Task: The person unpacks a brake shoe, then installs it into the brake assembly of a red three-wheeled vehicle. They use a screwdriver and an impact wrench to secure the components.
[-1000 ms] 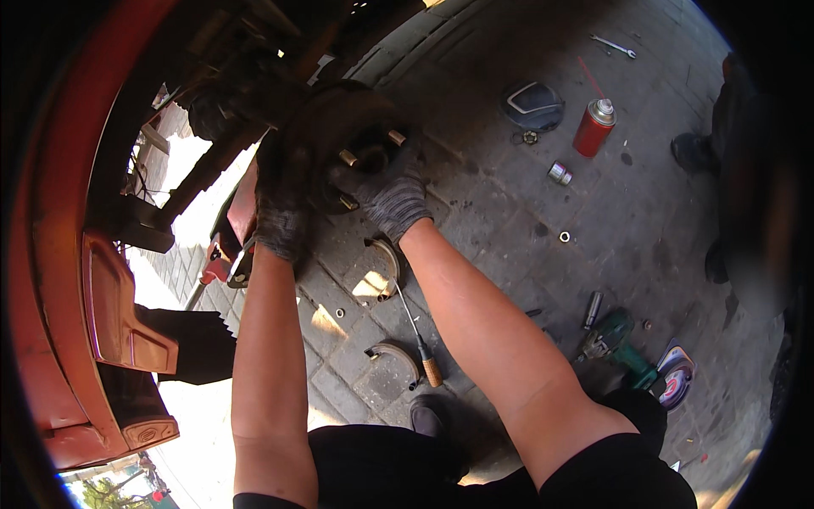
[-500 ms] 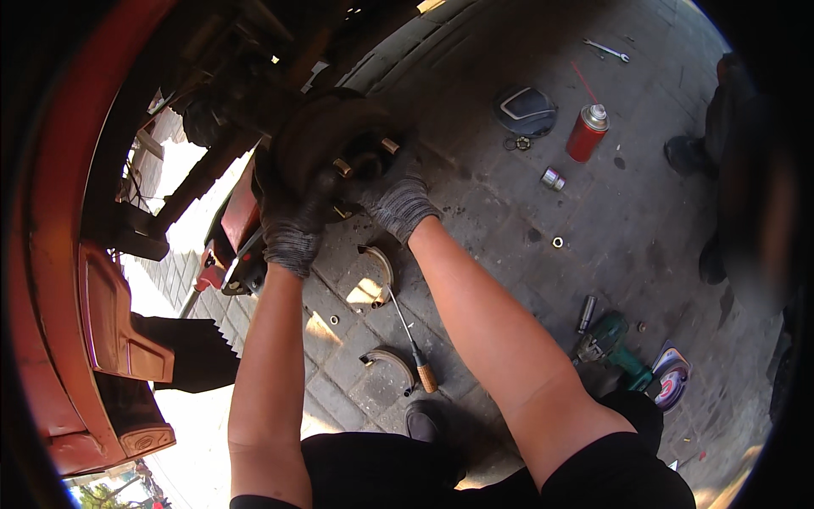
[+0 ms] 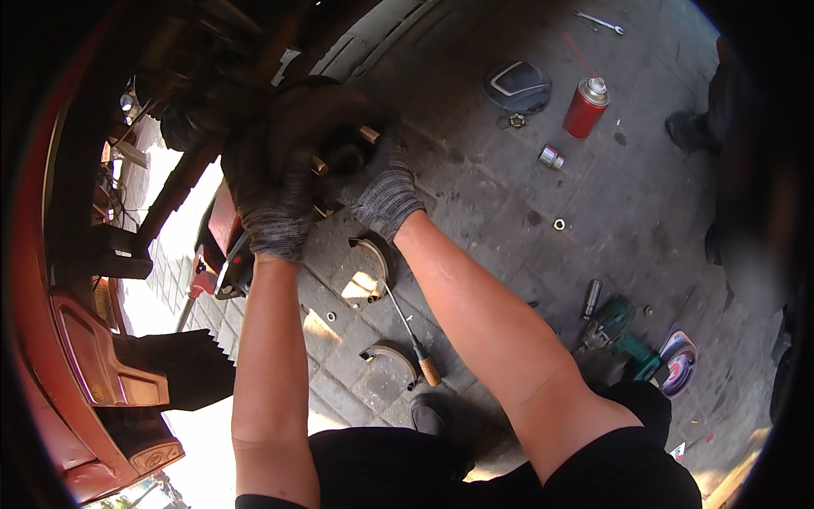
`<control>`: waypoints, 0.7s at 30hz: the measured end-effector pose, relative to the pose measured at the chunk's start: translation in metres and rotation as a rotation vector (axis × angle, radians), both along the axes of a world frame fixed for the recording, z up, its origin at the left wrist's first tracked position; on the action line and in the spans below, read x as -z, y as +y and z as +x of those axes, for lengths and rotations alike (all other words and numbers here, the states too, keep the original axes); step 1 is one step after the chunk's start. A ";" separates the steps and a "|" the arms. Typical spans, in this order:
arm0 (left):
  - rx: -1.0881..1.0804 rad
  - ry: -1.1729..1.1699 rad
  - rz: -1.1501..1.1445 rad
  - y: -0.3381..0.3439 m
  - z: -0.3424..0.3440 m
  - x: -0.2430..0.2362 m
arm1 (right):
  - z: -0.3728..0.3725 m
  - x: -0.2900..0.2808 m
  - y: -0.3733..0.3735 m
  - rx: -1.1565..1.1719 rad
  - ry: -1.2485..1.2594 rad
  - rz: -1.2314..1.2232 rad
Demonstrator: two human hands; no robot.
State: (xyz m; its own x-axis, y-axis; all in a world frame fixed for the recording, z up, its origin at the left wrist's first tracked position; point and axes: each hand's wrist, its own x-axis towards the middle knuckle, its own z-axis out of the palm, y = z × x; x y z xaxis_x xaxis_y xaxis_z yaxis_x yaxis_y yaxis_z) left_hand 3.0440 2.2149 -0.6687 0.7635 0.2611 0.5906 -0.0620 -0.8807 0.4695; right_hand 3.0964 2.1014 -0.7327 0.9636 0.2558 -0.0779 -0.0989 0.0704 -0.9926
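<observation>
Both of my hands wear grey knitted gloves with dark palms. My left hand grips the left side of a dark wheel hub under the vehicle. Opposite it, my right hand is closed on the lower right side of the same hub. Bright wheel studs stick out of the hub's face between my hands. Deep shadow and dark glove material hide most of my fingers. Below the hub, a curved brake shoe and another brake shoe lie on the paving, beside a screwdriver with a wooden-looking handle.
Red vehicle bodywork curves along the left, near a red jack. At right lie a red spray can, a dark cap, a socket, a wrench and a green impact wrench. Another person's shoe is at far right.
My hands and the hub now appear slightly farther left and higher, as the whole view has shifted a little. Both hands stay on the hub. The floor items look undisturbed.
</observation>
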 end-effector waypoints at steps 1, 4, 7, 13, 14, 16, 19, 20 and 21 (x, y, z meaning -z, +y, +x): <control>0.005 -0.025 -0.036 -0.001 -0.001 0.001 | 0.001 0.000 0.002 -0.006 0.034 -0.008; -0.014 -0.061 0.022 -0.003 0.000 0.002 | 0.002 -0.004 0.001 -0.071 0.134 0.077; 0.074 -0.095 -0.140 -0.008 0.000 0.003 | 0.003 -0.007 -0.005 -0.168 0.191 0.281; 0.030 -0.050 -0.048 -0.010 0.000 -0.002 | -0.001 -0.003 0.000 -0.027 0.045 0.191; 0.007 -0.023 -0.086 -0.010 -0.001 -0.003 | -0.001 -0.002 0.000 -0.046 0.033 0.135; -0.035 -0.009 -0.125 -0.009 -0.001 -0.003 | 0.003 -0.002 -0.006 -0.061 0.015 0.053; -0.048 -0.036 0.008 -0.005 -0.003 0.000 | 0.019 -0.005 -0.033 -0.207 -0.134 0.368; -0.096 -0.025 -0.089 -0.004 -0.006 0.002 | 0.028 -0.005 -0.045 -0.329 -0.071 0.391; -0.148 -0.022 -0.161 -0.005 -0.012 0.006 | 0.038 -0.006 -0.058 -0.466 0.062 0.360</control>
State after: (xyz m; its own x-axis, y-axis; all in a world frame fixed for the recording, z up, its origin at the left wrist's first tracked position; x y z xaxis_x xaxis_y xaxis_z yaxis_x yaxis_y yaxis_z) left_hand 3.0318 2.2099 -0.6745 0.6974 0.4616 0.5483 0.0503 -0.7946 0.6050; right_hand 3.1348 2.0435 -0.7268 0.7399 0.6716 0.0391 -0.2575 0.3365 -0.9058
